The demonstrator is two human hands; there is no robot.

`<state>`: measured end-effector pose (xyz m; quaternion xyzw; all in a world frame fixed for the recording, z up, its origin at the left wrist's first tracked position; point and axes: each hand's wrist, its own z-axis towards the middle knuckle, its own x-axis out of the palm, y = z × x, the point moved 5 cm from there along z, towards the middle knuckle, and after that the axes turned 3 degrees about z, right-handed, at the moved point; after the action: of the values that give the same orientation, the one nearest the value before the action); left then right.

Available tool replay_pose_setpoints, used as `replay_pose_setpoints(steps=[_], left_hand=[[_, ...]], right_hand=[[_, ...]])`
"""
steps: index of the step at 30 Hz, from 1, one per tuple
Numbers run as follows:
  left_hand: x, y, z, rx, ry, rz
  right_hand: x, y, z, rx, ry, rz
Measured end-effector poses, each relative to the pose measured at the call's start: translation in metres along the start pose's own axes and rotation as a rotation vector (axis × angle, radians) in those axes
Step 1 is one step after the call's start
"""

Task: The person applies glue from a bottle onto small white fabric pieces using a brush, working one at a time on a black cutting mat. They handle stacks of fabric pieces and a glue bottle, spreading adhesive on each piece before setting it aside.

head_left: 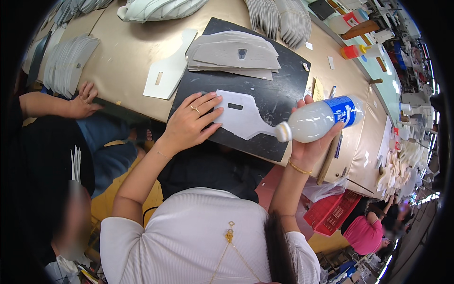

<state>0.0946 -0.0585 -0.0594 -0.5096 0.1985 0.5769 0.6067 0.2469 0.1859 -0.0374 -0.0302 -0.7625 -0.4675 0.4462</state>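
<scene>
My right hand (pixel 306 149) is wrapped round a plastic bottle (pixel 312 122) of cloudy whitish liquid with a blue label. The bottle lies tilted, its white cap end pointing left, over the narrow end of a white cut-out piece (pixel 242 116). That flat piece has a rectangular slot and rests on a black board (pixel 203 84). My left hand (pixel 193 116) lies on the piece's left edge with fingers stretched out. Behind it on the board sits a pile of grey-white curved pieces (pixel 234 53). A white template-like sheet with a slot (pixel 168 68) lies to the left.
Fanned stacks of pieces stand at the left (pixel 68 64) and back (pixel 279 19). A person's hand (pixel 82 102) rests at the table edge on my left. Other bottles (pixel 350 20) line the right side. A red crate (pixel 331 213) is below the table at right.
</scene>
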Motion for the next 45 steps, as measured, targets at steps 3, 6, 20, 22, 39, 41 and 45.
replay_pose_setpoints(steps=[3,6,20,22,39,41,45], left_hand=[[0.001,0.000,0.000,-0.004,-0.006,0.004],[-0.001,-0.001,0.002,-0.006,-0.011,0.023],[0.001,-0.002,0.003,-0.019,-0.029,0.049],[0.001,-0.002,0.003,-0.019,-0.035,0.044],[0.002,-0.002,0.003,-0.018,-0.052,0.018],[0.001,-0.002,0.002,-0.027,-0.054,0.016],[0.002,0.000,0.000,-0.028,-0.048,0.026]], right_hand=[[0.014,-0.002,-0.005,-0.232,0.122,-0.450],[0.030,-0.018,-0.011,-0.261,0.288,-0.536],[0.014,-0.038,-0.022,-0.140,0.632,-1.116],[0.006,-0.026,-0.028,-0.066,0.578,-0.990],[0.021,-0.040,-0.023,-0.283,0.635,-1.281],[0.029,-0.020,-0.028,-0.434,0.665,-1.414],[0.027,-0.008,-0.028,-0.338,0.480,-1.331]])
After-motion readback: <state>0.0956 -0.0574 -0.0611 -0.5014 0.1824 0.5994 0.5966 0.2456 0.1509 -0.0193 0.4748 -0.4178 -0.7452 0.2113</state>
